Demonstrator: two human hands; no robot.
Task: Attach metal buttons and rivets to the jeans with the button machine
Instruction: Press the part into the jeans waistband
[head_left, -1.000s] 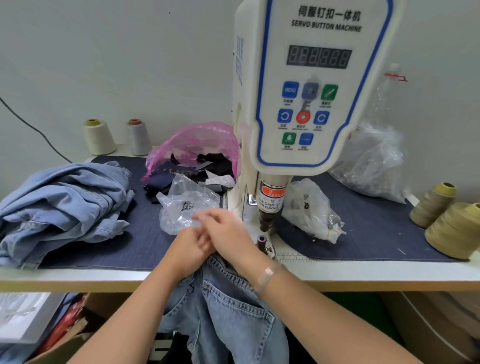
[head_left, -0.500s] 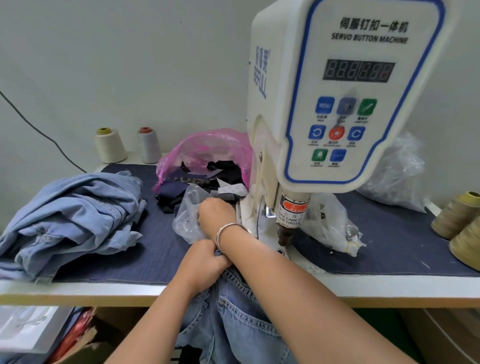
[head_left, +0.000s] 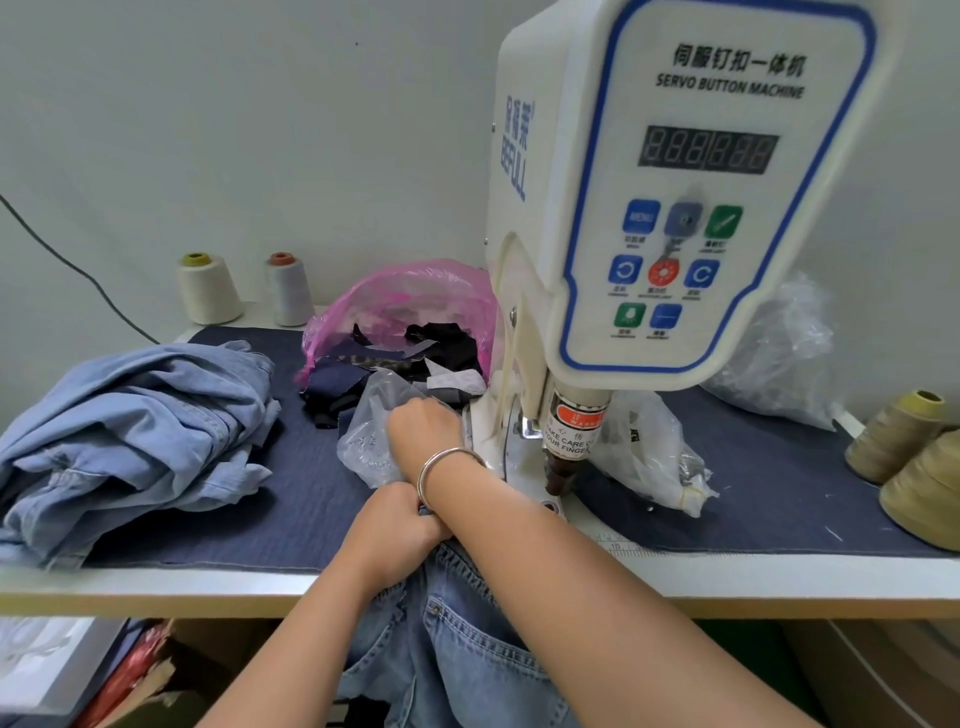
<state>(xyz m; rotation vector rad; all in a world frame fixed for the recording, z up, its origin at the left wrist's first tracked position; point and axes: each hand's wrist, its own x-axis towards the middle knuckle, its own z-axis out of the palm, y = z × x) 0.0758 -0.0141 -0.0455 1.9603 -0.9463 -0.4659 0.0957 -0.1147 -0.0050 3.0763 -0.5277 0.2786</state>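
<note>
The white servo button machine (head_left: 675, 208) stands at the table's middle right, its dark punch (head_left: 560, 475) hanging over the round die (head_left: 550, 506). A pair of light blue jeans (head_left: 457, 639) hangs over the table's front edge below the die. My left hand (head_left: 397, 525) grips the jeans' waistband at the edge. My right hand (head_left: 423, 423), a silver bangle on its wrist, reaches across into a clear plastic bag (head_left: 371, 441) left of the machine. Its fingers are hidden in the bag.
A heap of light denim garments (head_left: 130, 431) lies at the left. A pink bag of dark fabric scraps (head_left: 400, 327) sits behind the clear bag. Another clear bag (head_left: 654, 452) lies right of the punch. Thread cones stand at back left (head_left: 208, 288) and right (head_left: 919, 467).
My right hand left the waistband and moved forward and left into the clear bag. My left hand stayed on the jeans. The camera moved closer to the machine.
</note>
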